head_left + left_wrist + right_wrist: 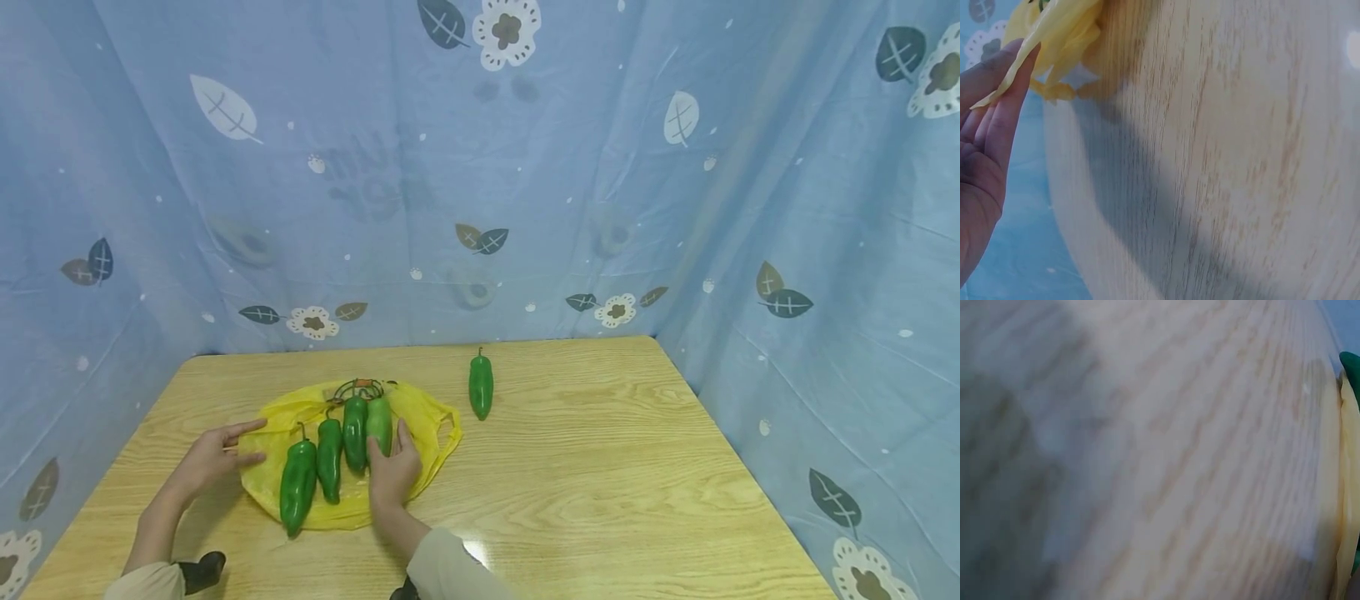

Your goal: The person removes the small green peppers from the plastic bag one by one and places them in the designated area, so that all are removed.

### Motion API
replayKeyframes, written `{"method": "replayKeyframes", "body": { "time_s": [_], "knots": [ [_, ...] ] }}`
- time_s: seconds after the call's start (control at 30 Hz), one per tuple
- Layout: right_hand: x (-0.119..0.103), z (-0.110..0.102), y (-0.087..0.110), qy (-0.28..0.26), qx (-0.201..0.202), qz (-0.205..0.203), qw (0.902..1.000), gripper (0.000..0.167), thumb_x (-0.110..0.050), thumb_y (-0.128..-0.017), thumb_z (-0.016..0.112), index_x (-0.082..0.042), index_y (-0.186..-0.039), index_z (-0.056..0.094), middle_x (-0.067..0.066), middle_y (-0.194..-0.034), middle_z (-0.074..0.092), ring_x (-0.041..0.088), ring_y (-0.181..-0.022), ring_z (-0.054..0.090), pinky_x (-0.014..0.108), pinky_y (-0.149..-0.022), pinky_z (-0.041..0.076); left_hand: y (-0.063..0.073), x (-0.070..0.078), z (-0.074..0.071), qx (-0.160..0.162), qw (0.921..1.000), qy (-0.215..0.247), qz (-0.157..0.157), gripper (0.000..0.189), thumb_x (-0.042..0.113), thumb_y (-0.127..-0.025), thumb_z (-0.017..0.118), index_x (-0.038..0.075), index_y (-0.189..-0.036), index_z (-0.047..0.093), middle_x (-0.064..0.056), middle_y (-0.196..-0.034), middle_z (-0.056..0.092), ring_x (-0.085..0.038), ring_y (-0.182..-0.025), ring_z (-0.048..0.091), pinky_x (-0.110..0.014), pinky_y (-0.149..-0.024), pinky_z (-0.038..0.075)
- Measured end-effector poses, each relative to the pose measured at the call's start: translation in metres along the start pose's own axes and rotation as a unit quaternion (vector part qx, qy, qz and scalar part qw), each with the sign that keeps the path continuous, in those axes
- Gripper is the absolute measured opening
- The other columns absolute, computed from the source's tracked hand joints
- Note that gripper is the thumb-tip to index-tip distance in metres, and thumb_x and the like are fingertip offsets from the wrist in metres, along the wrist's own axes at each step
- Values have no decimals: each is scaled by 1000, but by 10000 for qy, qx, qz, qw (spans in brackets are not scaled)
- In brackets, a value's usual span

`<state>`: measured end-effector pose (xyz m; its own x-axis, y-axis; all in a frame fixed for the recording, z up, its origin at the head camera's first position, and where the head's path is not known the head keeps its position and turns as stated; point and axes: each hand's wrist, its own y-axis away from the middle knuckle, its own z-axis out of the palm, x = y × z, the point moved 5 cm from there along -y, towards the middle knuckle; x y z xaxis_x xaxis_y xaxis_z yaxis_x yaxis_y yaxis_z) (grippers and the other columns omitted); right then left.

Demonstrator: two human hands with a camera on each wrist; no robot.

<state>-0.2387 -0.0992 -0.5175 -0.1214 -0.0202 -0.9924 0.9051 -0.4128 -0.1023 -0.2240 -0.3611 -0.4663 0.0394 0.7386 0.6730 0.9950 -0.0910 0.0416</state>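
Note:
A yellow plastic bag (262,487) lies spread on the table with several green peppers on it. My left hand (206,458) pinches the bag's left edge; the left wrist view shows the thin plastic (1063,37) between thumb and fingers. On the right side of the bag, my right hand (395,475) holds the lower part of a lighter green pepper (380,417), thumb on one side and fingers on the other. Beside it lie a darker pepper (355,433), a slim pepper (328,458) and, nearest my left hand, a large pepper (298,483).
Another green pepper (481,387) lies apart on the wooden table (600,467), right of the bag. Several thin stems and an orange-brown bit (364,383) show at the bag's far edge. A blue patterned curtain (420,167) surrounds the table's back and sides.

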Motion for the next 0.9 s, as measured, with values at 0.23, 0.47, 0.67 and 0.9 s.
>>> {"method": "replayKeyframes", "body": {
  "time_s": [0.23,0.47,0.67,0.9],
  "knots": [
    [-5,1,4,316,-206,5,9993,62,-4,-70,84,14,-123,57,27,-126,57,38,-118,55,37,-94,49,2,-1,0,-48,10000,-8,-25,64,25,-91,67,-8,-139,42,-40,-140,33,-61,-117,38,-64,-89,43],
    [-5,-1,4,893,-222,-265,9954,61,-2,-69,83,12,-123,58,25,-125,59,37,-118,55,40,-96,47,0,-1,1,-31,10000,16,-4,65,26,-90,68,-7,-139,43,-39,-139,34,-62,-117,38,-65,-90,42],
    [-7,-1,5,959,-227,-319,9946,53,-1,-71,81,9,-119,62,21,-119,64,36,-113,60,43,-95,49,0,0,1,-20,10000,-25,-10,63,25,-90,68,-7,-139,43,-39,-139,35,-62,-117,38,-65,-89,43],
    [-7,-1,5,1300,72,-311,9910,57,-2,-68,84,8,-120,62,20,-119,64,35,-113,60,43,-96,48,1,1,1,8,10000,-95,1,63,26,-90,68,-7,-139,44,-39,-139,35,-62,-117,39,-66,-89,42]
  ]
}}
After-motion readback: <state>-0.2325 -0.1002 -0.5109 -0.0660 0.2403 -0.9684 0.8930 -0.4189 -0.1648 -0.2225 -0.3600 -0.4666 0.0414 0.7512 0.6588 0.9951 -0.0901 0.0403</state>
